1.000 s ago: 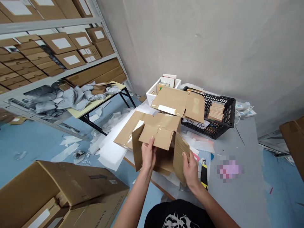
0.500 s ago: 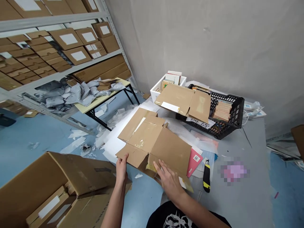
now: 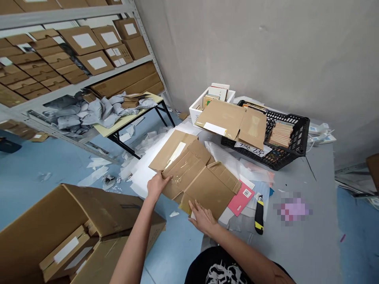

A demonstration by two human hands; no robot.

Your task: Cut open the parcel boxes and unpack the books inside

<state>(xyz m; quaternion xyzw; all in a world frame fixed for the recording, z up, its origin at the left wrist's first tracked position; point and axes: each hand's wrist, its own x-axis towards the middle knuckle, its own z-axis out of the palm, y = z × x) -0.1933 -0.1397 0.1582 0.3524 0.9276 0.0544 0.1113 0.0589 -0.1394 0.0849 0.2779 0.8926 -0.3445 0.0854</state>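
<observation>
Carton flatter and lower than half a second ago, left hand shifted up from its near edge onto the taped seam. Far left, steel shelving [image 3: 74,51] stacked with flat kraft mailers, and below it an open corrugated box [image 3: 79,225] on the blue floor, smaller cartons inside. Just right of that, a folding table [image 3: 127,124] heaped with crumpled grey mailing bags. Next, the left hand [image 3: 158,185], spread and palm down, fingers pressing on the clear tape, nothing pinched. Under it, the opened cardboard carton [image 3: 197,177], lying nearly flat across a white foam sheet [image 3: 142,181], flaps splayed. Right hand [image 3: 203,221] also open and spread, resting on the carton's near edge, no grip. Beyond the carton, a white bin of books [image 3: 204,106], partly covered by another flattened carton [image 3: 231,120]. Further right, a pink booklet [image 3: 241,199], a yellow-and-black utility knife [image 3: 259,215] and a black plastic crate [image 3: 291,136]. Step in hand, by the look of it: flattening the carton. Next move likely calls for folding the raised flaps down and pressing out the creases.
</observation>
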